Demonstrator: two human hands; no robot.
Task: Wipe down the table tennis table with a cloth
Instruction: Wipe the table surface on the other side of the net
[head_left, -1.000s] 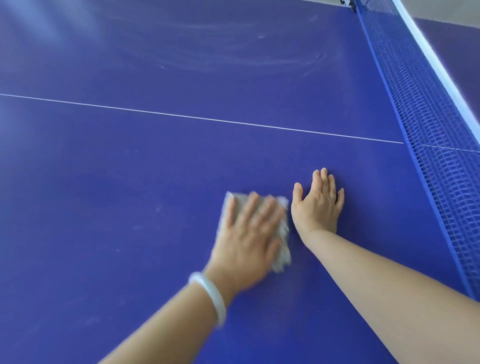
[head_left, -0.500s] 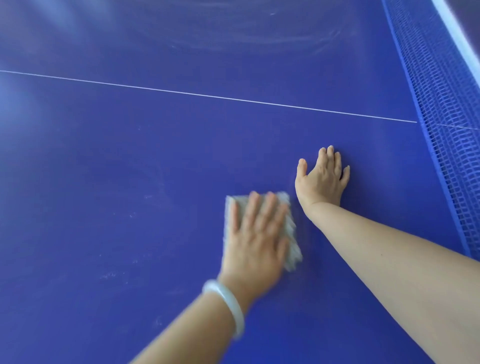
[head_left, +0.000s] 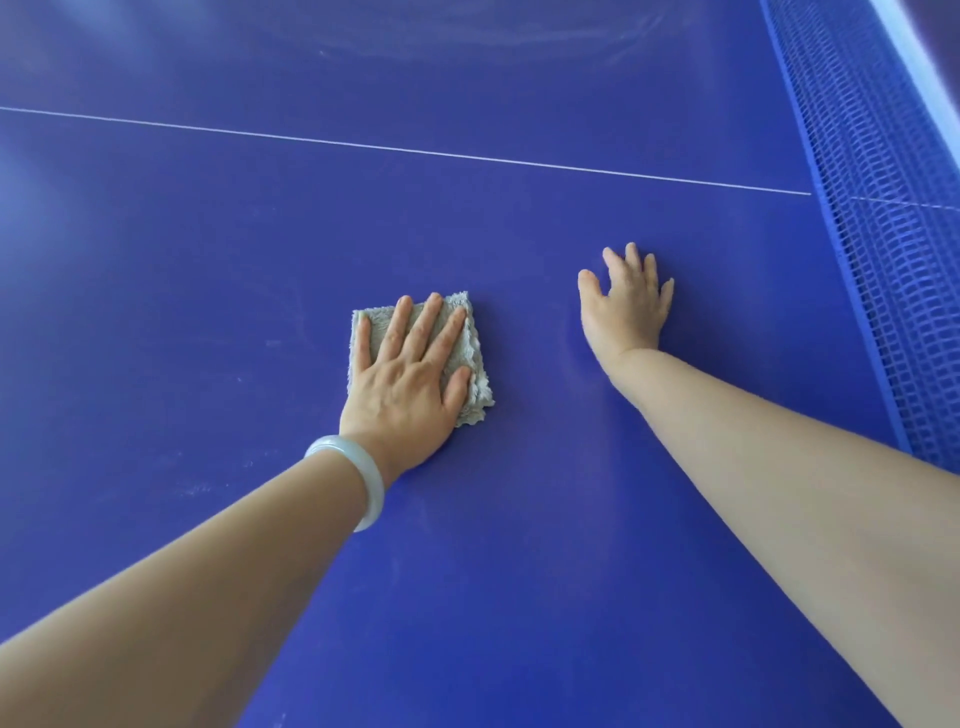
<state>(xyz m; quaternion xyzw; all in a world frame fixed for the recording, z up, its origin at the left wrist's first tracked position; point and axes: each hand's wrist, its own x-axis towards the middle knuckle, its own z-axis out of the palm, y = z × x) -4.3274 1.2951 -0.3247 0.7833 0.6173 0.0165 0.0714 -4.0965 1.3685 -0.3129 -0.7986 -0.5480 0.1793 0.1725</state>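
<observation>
Head view: left hand (head_left: 410, 379) flat, fingers straight, pressing folded grey cloth (head_left: 480, 387) onto table (head_left: 208, 260), near side of white line (head_left: 415, 150); cloth's long axis runs toward that line, tilted slightly right; right hand (head_left: 628, 306) spread, palm down nearer net (head_left: 883, 234), holding nothing; cloth was just beside right hand earlier, now apart from it.

Both forearms are bare (no sleeves in view), and a pale, smooth bangle (head_left: 358, 480) circles the left wrist.
</observation>
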